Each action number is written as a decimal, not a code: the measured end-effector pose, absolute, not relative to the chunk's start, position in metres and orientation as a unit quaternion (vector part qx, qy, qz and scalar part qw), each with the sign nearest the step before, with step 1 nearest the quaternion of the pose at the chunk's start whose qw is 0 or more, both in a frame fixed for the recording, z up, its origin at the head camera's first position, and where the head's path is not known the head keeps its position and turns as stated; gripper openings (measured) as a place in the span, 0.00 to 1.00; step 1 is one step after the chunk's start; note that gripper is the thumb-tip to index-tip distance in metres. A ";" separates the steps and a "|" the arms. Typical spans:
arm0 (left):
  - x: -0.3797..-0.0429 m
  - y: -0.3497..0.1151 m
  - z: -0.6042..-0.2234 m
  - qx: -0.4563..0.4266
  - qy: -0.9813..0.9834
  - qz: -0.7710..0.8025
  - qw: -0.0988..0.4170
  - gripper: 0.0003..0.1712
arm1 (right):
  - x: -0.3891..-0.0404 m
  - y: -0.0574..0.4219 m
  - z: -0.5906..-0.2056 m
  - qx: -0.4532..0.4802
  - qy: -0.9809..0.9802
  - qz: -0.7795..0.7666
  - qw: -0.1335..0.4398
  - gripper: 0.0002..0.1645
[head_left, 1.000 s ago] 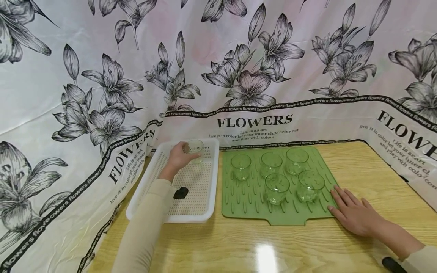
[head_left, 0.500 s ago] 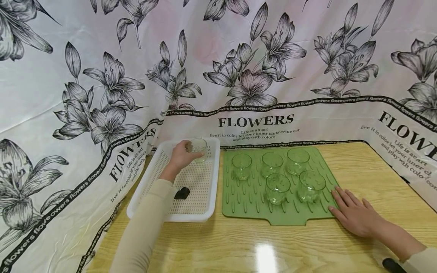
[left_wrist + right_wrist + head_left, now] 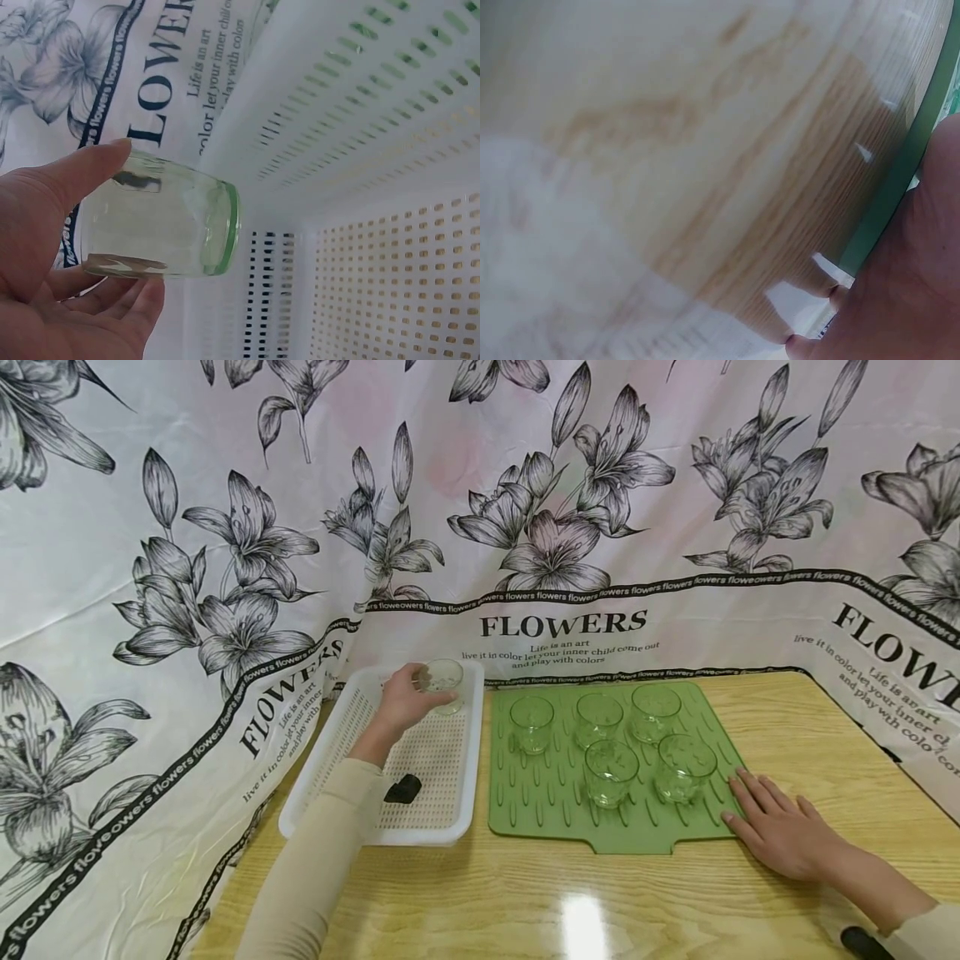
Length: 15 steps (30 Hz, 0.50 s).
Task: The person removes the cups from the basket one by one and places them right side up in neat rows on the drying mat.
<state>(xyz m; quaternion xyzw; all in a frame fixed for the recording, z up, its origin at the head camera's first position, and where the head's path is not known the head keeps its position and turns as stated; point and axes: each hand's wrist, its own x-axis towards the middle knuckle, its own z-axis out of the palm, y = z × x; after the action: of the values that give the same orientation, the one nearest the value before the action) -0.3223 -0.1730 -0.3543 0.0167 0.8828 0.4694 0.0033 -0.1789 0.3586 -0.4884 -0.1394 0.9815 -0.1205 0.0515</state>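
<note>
My left hand (image 3: 402, 703) grips a clear glass tumbler (image 3: 444, 683) at the far end of a white perforated basket (image 3: 474, 760). In the left wrist view the thumb and fingers wrap the rim end of the tumbler (image 3: 165, 214), and its thick green-tinted base points at the basket wall (image 3: 247, 172). On the wooden table my right hand (image 3: 783, 831) lies flat with fingers spread, fingertips at the right edge of a green ridged mat (image 3: 540, 814). Several similar tumblers stand upright on that mat, one of them a front tumbler (image 3: 609, 774).
A small black object (image 3: 403, 789) appears at the basket's floor, beside the left forearm. Floral-printed cloth (image 3: 562, 527) hangs behind and to the left of the table (image 3: 480, 902). Mat and basket stand side by side with a narrow gap.
The left hand has shifted slightly to the right and away, carrying the tumbler over the far part of the basket. The right hand and the tumblers on the mat have stayed put.
</note>
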 end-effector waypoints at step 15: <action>-0.310 -0.159 -0.346 0.037 0.883 0.468 -0.002 0.51 | -0.178 0.358 -0.489 -0.135 0.982 -0.122 0.057 0.44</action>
<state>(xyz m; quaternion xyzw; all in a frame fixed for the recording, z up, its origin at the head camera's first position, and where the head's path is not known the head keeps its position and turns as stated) -0.3098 -0.1594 -0.3465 0.0365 0.8831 0.4677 -0.0022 -0.1777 0.3577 -0.4887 -0.1348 0.9817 -0.1222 0.0570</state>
